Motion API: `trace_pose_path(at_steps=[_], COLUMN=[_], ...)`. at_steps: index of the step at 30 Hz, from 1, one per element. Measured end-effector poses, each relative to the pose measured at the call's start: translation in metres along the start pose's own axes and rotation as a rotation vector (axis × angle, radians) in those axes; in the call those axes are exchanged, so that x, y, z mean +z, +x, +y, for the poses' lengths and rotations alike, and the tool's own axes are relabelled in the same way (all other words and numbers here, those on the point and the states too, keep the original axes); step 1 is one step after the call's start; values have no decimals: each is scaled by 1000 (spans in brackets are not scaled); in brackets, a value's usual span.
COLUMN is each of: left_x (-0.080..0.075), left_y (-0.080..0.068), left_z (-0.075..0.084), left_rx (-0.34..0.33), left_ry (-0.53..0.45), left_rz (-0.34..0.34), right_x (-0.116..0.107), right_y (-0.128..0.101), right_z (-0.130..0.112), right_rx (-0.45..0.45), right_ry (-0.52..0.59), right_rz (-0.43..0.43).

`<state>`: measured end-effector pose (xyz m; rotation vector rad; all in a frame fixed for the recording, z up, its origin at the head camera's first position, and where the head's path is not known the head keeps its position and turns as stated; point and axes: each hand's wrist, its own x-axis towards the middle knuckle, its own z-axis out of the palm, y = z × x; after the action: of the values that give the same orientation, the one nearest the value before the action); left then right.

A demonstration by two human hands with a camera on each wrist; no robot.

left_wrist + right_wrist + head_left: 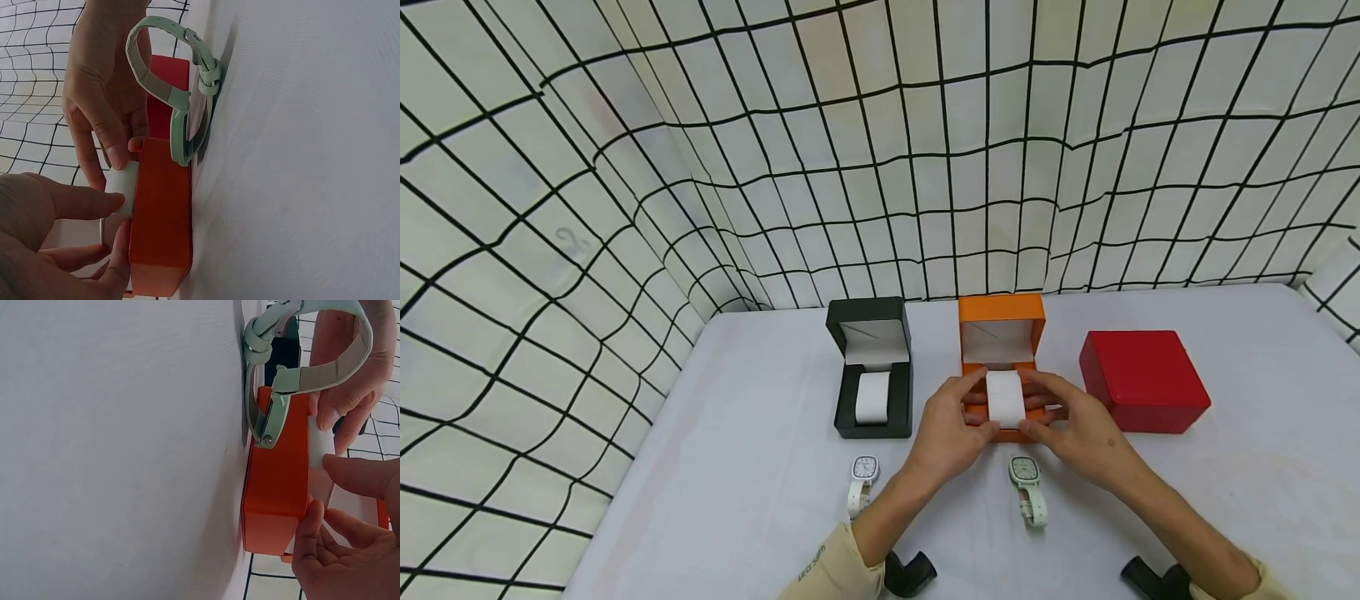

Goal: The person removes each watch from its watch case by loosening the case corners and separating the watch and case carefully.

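A small white watch cushion [1006, 400] sits at the open orange watch box [1002, 307], standing partly above its front wall in the wrist views. My left hand [950, 427] pinches the cushion's left side, thumb near the front and fingers curled behind. From the right, my right hand [1084, 429] grips the other side the same way. Both thumbs press on the white cushion [127, 181] in the left wrist view. In front of the box lies a pale green watch [1026, 479] with its strap buckled into a loop. The cushion's underside is hidden.
To the left stands an open black watch box [872, 429] with a white cushion [872, 398] inside. A white watch [864, 471] lies before it, partly behind my left forearm. At right is a closed red box [1142, 375]. Black netting [951, 158] edges the white-covered table [737, 417].
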<state>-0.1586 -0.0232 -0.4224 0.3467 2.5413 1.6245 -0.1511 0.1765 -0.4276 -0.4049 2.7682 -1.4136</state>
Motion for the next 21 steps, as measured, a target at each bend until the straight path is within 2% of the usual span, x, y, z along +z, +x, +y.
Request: trace_pose_path(at_steps=[21], left_x=[-5], left_y=[-1], left_z=[1], left_rx=[-35], left_ry=[-17], left_rz=[-26], right_x=[2], right_y=[0], right_z=[0], right_rx=[-1], right_ry=[-9], right_rz=[0])
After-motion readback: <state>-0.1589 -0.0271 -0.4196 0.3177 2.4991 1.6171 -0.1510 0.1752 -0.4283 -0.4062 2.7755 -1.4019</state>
